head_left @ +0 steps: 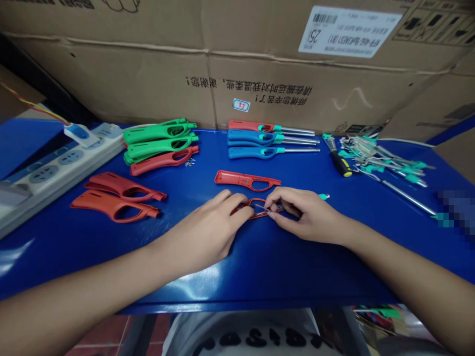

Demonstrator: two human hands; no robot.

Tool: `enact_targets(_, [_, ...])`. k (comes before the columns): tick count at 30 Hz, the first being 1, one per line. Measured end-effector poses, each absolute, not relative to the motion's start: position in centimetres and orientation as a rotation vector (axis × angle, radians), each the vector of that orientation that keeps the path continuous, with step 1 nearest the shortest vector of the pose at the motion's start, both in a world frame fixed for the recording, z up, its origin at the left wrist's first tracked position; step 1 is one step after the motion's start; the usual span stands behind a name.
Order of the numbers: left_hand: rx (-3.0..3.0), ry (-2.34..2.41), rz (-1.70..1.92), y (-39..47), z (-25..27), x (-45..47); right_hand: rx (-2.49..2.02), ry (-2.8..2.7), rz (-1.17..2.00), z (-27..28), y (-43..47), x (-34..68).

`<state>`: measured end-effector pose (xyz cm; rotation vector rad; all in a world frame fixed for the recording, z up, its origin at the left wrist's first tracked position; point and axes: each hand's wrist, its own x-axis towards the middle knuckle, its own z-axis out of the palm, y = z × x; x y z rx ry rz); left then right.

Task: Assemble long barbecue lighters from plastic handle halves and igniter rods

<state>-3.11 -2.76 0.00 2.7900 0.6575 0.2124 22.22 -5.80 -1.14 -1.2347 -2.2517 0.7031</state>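
Note:
A red-orange lighter shell half (256,201) lies on the blue table between my hands, largely covered by them. My left hand (220,225) has its fingers closed on the shell's left end. My right hand (309,212) is pinched over the shell's right part; a thin piece shows near its fingertips, too small to name. A teal tip (324,197) sticks out beyond my right hand. Just behind lies another red shell half (247,179), its inner side up.
Green shells (158,143), red shells (126,188) and an orange shell (111,203) lie left, near small screws (190,162) and a power strip (70,160). Assembled lighters (256,153) lie behind. Right are a screwdriver (340,164) and metal-tube lighter inserts (393,158). A cardboard box (148,74) stands behind.

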Motion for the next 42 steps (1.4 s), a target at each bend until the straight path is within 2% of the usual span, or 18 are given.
enact_targets(8, [2.773,0.662,0.234,-2.89,-0.08,-3.08,-1.219,-2.449,0.549,-1.18,-5.8,22.2])
enact_targets(35, [2.757,0.66,0.251,-2.89,0.02,-2.93,-1.241,-2.43,0.664,-0.61,-6.04,21.98])
enact_targets(42, [2.78,0.658,0.228,-2.85,0.19,-3.23,-1.223,-2.403,0.586,-0.86,-5.93,22.17])
